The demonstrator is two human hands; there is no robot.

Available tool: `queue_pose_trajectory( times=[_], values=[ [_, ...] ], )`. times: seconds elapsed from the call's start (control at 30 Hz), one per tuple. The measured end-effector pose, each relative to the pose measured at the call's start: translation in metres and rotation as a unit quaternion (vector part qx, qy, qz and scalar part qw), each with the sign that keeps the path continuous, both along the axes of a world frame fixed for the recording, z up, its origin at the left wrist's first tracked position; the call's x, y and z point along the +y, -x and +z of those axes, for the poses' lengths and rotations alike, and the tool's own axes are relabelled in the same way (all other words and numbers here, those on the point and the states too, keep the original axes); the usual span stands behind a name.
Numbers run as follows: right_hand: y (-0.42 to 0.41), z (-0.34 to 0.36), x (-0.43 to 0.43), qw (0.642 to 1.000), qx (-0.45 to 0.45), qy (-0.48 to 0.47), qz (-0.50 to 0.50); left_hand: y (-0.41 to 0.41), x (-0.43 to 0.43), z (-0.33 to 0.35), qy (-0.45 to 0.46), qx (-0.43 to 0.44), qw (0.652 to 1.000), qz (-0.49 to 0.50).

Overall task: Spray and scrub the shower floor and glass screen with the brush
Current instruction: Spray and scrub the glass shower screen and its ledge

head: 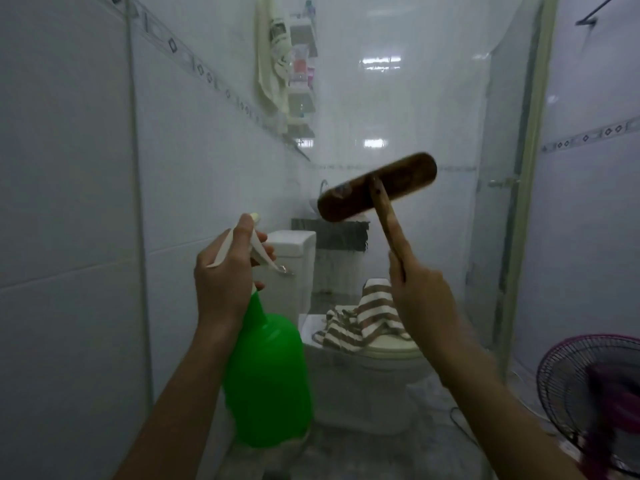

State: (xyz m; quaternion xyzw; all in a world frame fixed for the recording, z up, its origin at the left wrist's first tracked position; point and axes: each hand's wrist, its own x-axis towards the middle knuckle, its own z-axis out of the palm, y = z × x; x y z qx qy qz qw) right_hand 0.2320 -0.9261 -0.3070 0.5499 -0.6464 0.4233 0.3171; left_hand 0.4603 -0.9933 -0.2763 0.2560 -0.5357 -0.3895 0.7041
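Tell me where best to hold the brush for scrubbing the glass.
Grip the lower end of the wooden handle, coming from below. The brush head sits crosswise at its top, wooden back toward the camera, so the bristles likely face the glass screen. The right hand holds it there, forefinger along the handle.

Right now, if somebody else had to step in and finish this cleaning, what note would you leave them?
Left grip, a bare hand, holds the green spray bottle by its trigger head, fingers round the trigger.
Right grip holds the brush by its wooden handle, with the head raised in front of the glass screen. I cannot tell whether it touches.
Done: the glass looks hazy and may have been sprayed, but that is not certain.
Left: scrub the glass, then spray and scrub the floor.
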Motion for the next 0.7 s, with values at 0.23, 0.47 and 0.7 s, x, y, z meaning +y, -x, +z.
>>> queue_pose_trajectory(
  times=[0.23,0.47,0.7],
  values=[
    [-0.029,0.018,-0.015,0.997,0.075,-0.031,-0.001,-0.035,-0.027,0.018,0.026,-0.011,0.998,0.052],
    [-0.045,0.102,-0.047,0.999,0.054,0.008,-0.002,-0.056,-0.028,0.026,0.069,0.014,0.996,0.057],
    [-0.066,0.093,-0.056,0.996,0.080,0.023,-0.012,-0.079,-0.024,0.017,0.063,0.028,0.996,0.050]
  ],
)
